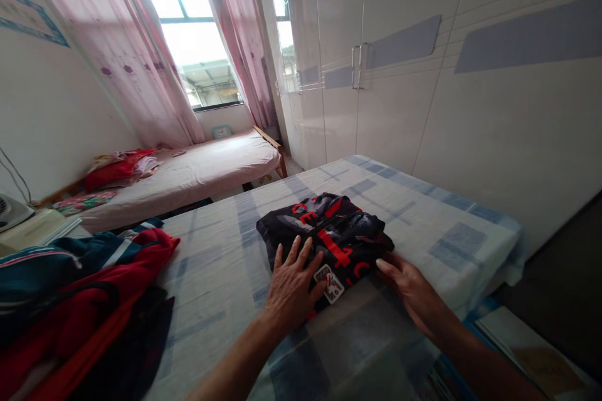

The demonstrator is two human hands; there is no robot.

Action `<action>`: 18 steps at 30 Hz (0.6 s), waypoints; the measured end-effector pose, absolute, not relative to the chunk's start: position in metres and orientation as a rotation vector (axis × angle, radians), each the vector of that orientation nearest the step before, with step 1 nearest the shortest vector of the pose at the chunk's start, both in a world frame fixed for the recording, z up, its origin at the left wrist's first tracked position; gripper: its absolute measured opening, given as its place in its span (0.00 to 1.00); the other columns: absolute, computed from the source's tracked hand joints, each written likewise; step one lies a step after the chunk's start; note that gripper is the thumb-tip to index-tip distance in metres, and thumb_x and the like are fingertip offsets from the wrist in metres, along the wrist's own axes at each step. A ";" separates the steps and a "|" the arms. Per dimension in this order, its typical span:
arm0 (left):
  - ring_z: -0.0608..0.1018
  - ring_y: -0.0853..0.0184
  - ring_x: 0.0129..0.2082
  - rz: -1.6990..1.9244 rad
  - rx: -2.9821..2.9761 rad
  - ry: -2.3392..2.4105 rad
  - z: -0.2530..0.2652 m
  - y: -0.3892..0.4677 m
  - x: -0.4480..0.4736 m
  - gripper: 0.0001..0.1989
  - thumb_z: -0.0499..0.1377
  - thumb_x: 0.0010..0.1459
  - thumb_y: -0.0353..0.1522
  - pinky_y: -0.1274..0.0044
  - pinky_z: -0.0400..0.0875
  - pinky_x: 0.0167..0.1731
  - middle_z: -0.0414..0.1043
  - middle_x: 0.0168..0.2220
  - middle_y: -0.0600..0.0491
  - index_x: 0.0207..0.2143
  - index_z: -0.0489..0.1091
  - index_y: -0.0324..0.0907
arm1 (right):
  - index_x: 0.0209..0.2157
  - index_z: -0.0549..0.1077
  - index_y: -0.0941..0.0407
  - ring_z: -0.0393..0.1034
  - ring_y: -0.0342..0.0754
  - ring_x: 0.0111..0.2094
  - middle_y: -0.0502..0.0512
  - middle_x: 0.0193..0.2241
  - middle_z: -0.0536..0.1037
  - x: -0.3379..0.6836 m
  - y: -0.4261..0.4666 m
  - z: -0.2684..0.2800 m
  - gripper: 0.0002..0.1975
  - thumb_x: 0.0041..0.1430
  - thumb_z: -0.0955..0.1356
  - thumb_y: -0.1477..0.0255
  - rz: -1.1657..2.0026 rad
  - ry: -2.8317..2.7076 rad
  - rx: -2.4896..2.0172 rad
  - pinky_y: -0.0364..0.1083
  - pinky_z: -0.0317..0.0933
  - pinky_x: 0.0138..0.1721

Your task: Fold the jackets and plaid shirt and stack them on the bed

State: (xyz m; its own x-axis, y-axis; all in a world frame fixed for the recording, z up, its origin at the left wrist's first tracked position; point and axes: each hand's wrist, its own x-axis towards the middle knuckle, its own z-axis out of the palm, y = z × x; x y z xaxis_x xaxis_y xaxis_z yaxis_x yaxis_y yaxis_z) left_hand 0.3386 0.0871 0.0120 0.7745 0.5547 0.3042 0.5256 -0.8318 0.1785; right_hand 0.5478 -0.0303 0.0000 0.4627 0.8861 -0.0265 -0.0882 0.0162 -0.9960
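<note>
A folded black garment (pixel 341 225) with red lettering, grey patterned areas and a white patch lies on the table, in the lower middle of the head view. My left hand (pixel 294 285) rests flat on its near left part, fingers spread, beside the patch. At the near right edge is my right hand (pixel 409 285), its thumb on top and its other fingers partly hidden under the cloth, pinching that edge. What kind of garment it is cannot be made out for certain while folded.
A blue-and-white checked cloth (pixel 207 282) covers the table. Clothes in red, teal and dark colours are heaped (pixel 94 301) at the left. Books (pixel 522 344) lie low at the right. Behind stand a bed (pixel 211 166) and a white wardrobe (pixel 390 113).
</note>
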 end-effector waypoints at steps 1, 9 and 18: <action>0.54 0.52 0.64 0.570 2.830 0.893 0.015 0.094 0.340 0.20 0.53 0.59 0.42 0.51 0.44 0.60 0.54 0.64 0.50 0.54 0.66 0.52 | 0.48 0.71 0.55 0.67 0.52 0.51 0.56 0.47 0.76 0.545 -0.033 0.002 0.19 0.56 0.66 0.63 0.934 -0.731 -1.260 0.52 0.57 0.55; 0.59 0.51 0.62 0.898 1.751 1.384 0.043 0.199 0.313 0.29 0.56 0.54 0.43 0.63 0.62 0.54 0.56 0.61 0.35 0.55 0.63 0.34 | 0.34 0.75 0.56 0.74 0.54 0.42 0.59 0.36 0.80 0.541 -0.041 0.017 0.09 0.49 0.71 0.69 1.189 -0.402 -1.053 0.53 0.67 0.48; 0.74 0.67 0.25 0.700 1.436 1.097 0.028 0.225 0.318 0.19 0.66 0.40 0.42 0.80 0.66 0.22 0.75 0.26 0.51 0.32 0.75 0.37 | 0.33 0.73 0.56 0.76 0.50 0.32 0.54 0.27 0.80 0.541 0.013 0.013 0.05 0.53 0.69 0.72 1.268 -0.245 -1.137 0.50 0.71 0.35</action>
State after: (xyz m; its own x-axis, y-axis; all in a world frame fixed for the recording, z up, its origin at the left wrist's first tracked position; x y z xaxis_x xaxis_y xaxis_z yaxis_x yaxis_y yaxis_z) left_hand 0.3179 0.2248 0.0283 0.3870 0.9072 -0.1648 0.2326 0.0768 0.9695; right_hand 0.5413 0.0127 0.0126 0.3525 0.8369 -0.4187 -0.6202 -0.1261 -0.7742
